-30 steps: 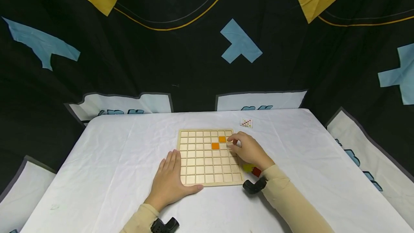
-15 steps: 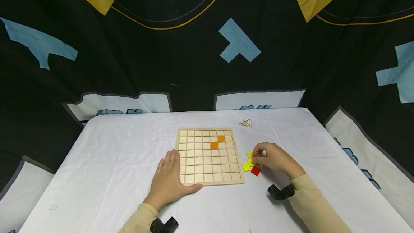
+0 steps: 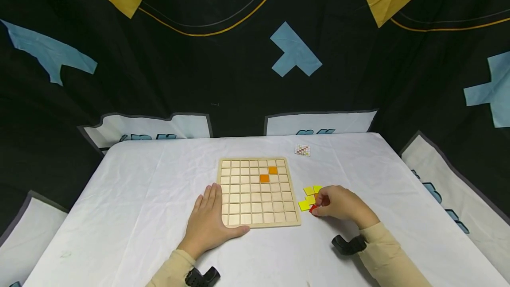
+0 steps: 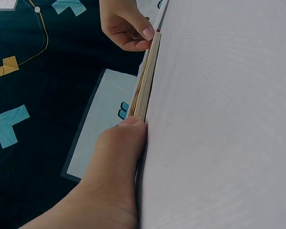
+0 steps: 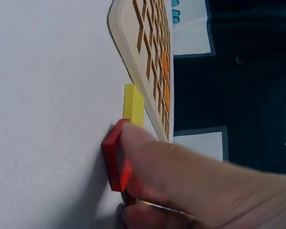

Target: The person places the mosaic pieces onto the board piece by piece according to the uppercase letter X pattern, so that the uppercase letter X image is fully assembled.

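Note:
A square wooden grid board (image 3: 255, 207) lies on the white table. Two orange tiles (image 3: 264, 178) sit in its cells toward the far right. My left hand (image 3: 209, 223) rests flat along the board's left edge, its thumb (image 4: 128, 125) against the near edge. To the right of the board, my right hand (image 3: 344, 203) pinches a red tile (image 5: 113, 160) between thumb and fingers; the tile stands tilted in the right wrist view. Several yellow tiles (image 3: 304, 206) lie beside that hand, and another orange tile (image 3: 316, 196) is partly covered by the fingers.
A small card with a coloured grid pattern (image 3: 302, 150) lies beyond the board, near the table's far side. White cloth covers the table (image 3: 131, 189). A black curtain (image 3: 223, 79) with blue and yellow shapes hangs behind it.
My right hand has moved from the board's upper right to the loose tiles, then slightly toward me onto the red tile. The left hand stays in place.

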A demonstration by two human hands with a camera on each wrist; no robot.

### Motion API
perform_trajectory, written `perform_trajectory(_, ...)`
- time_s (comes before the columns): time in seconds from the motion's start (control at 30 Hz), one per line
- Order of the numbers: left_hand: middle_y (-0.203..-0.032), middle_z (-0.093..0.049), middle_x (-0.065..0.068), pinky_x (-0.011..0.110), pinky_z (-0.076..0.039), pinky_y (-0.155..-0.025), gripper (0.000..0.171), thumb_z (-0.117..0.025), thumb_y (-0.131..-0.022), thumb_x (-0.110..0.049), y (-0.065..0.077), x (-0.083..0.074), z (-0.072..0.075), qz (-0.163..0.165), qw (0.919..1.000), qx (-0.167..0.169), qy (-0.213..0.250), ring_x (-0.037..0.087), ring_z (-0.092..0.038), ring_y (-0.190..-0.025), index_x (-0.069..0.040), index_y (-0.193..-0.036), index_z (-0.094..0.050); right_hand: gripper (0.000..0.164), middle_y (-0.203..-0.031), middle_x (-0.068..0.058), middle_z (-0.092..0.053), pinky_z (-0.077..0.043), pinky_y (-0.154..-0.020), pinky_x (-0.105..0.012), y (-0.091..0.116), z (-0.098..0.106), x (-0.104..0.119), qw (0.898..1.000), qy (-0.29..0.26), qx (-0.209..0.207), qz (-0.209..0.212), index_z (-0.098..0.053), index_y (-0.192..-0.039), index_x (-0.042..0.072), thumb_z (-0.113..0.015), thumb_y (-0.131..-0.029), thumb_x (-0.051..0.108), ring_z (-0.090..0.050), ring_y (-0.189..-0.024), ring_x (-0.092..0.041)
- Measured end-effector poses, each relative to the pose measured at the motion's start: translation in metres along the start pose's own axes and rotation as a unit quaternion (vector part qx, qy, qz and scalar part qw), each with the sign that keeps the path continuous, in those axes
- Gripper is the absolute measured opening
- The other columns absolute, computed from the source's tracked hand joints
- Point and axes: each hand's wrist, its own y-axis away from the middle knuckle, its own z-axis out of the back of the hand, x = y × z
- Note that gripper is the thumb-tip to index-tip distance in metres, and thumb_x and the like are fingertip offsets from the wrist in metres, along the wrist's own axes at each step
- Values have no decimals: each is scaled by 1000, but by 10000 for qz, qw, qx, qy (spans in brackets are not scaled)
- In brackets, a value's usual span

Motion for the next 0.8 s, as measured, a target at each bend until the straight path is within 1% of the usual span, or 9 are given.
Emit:
perform_trajectory(0.07,-162,-22,25,54,-18,-123,140,-65,-61,-87,0,0,0,-3,10000,-25,23,39,-19,-152,8,-154,-21,28,-68,3,-55,-37,-60,-27,0,0,1,10000,-31,62,26,-62,-74,18,-88,-73,29,-50,-67,-14)
perform_trajectory(0.23,-162,-21,25,55,-19,-123,141,-63,-62,-88,0,-1,3,22,10000,71,-8,39,-18,-153,9,-154,-19,27,-73,2,-56,-41,-64,-27,-1,-1,0,9992,-245,239,215,-62,-80,15,-88,-73,20,-51,-72,-14)
perform_trajectory(0.37,-163,-19,25,54,-18,-123,141,-62,-62,-89,0,-2,4,39,9998,173,-27,39,-17,-153,9,-154,-19,26,-76,2,-58,-44,-66,-26,-4,-1,-2,9983,-432,248,305,-61,-84,14,-86,-75,12,-52,-75,-15)
perform_trajectory(0.47,-162,-20,25,54,-18,-123,141,-62,-62,-89,0,-2,4,43,9999,163,-15,39,-17,-153,9,-154,-19,24,-77,2,-59,-45,-67,-27,-8,2,-1,9985,-458,174,263,-61,-85,15,-84,-78,10,-53,-76,-15)
perform_trajectory(0.57,-162,-21,25,54,-18,-123,141,-63,-62,-89,0,-2,3,36,9999,110,17,39,-18,-153,9,-154,-20,21,-77,2,-60,-44,-65,-26,-13,7,1,9978,-544,43,379,-62,-86,15,-81,-81,10,-52,-74,-15)
perform_trajectory(0.67,-163,-20,25,54,-16,-124,142,-63,-61,-89,0,-1,3,41,10000,77,42,38,-17,-153,8,-154,-19,17,-80,0,-60,-44,-60,-25,-21,8,5,9958,-756,-116,496,-63,-88,13,-79,-83,10,-53,-70,-16)
perform_trajectory(0.8,-163,-19,24,54,-16,-123,142,-63,-61,-89,-1,-1,1,37,10000,51,23,38,-16,-153,8,-154,-18,15,-86,-2,-61,-44,-51,-24,-35,3,15,9931,-1058,-297,401,-63,-92,15,-77,-86,13,-51,-62,-16)
